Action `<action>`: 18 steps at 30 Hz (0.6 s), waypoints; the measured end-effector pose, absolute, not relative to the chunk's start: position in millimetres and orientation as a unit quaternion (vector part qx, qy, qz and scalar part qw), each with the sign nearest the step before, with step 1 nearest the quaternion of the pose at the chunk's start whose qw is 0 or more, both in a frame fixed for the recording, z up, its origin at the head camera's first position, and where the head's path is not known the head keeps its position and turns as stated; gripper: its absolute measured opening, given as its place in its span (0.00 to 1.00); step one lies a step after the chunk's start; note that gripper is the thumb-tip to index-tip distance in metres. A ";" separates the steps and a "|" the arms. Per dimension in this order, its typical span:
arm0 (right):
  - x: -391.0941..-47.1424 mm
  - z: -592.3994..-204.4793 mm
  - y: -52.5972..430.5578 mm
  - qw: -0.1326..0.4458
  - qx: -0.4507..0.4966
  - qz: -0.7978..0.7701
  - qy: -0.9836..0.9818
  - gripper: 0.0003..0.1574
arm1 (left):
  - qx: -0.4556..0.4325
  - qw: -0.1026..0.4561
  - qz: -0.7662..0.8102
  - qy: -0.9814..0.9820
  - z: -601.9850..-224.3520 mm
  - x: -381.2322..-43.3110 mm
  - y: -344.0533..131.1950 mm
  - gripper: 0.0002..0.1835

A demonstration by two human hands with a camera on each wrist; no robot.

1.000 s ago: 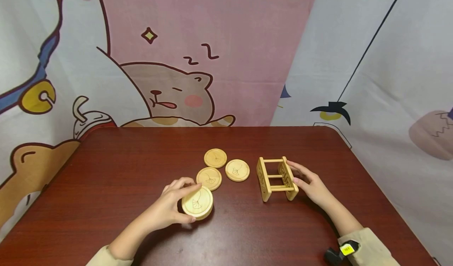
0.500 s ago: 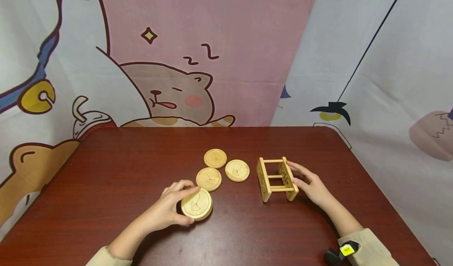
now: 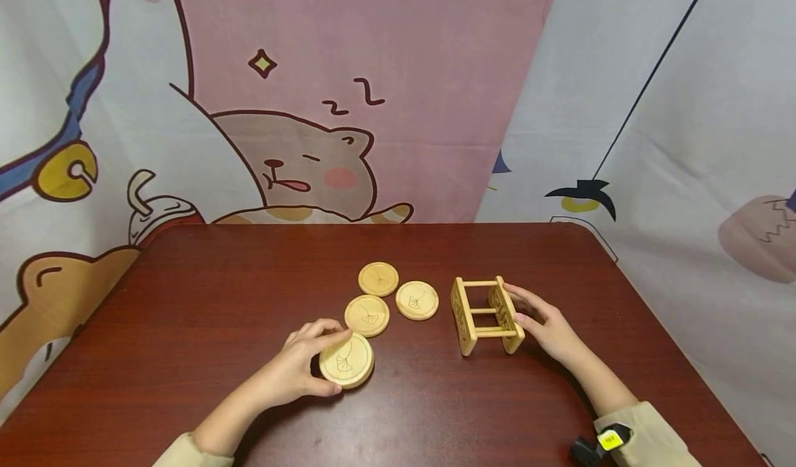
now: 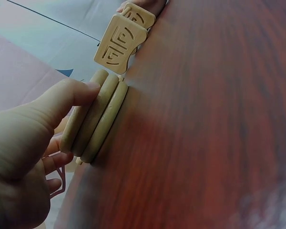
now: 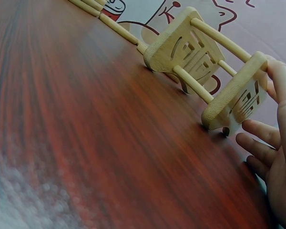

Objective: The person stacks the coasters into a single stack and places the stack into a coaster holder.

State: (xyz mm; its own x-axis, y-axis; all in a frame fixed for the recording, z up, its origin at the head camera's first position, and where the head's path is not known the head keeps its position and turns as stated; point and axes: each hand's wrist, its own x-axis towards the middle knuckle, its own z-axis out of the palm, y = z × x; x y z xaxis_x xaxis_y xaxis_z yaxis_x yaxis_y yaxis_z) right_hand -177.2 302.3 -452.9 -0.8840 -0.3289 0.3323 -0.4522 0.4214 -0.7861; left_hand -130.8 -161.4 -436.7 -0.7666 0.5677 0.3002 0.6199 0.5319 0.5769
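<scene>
My left hand [image 3: 298, 362] grips a stack of round wooden coasters [image 3: 345, 360], thumb on the near side and fingers at the far side. Three coasters [image 4: 93, 119] show edge-on in the left wrist view, the lowest close to the tabletop. A leaf design marks the top one. Three more coasters lie flat just beyond: one nearest the stack [image 3: 367, 316], one at the back [image 3: 378, 278] and one to the right [image 3: 417, 300]. My right hand [image 3: 546, 326] rests its thumb and fingers against the right panel of a small wooden coaster rack [image 3: 460, 315], which holds nothing.
The dark red-brown wooden table [image 3: 249, 280] spans the view. Behind it hangs a cartoon-printed cloth [image 3: 429, 108]. A black strap device with a yellow label [image 3: 609, 439] sits at my right sleeve.
The top coaster in my left hand has moved down slightly and now lines up with those under it. My right hand, the rack and the other coasters stay where they were.
</scene>
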 end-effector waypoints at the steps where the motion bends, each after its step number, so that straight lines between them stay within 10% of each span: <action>1: -177.2 -452.8 302.3 0.064 0.232 0.485 -0.841 0.31 | -0.338 0.036 -0.344 -0.875 -436.5 -130.6 -161.4 0.44; 18: -177.2 -451.9 302.0 0.068 0.235 0.478 -0.843 0.32 | -0.321 0.030 -0.357 -0.877 -425.3 -129.3 -159.6 0.44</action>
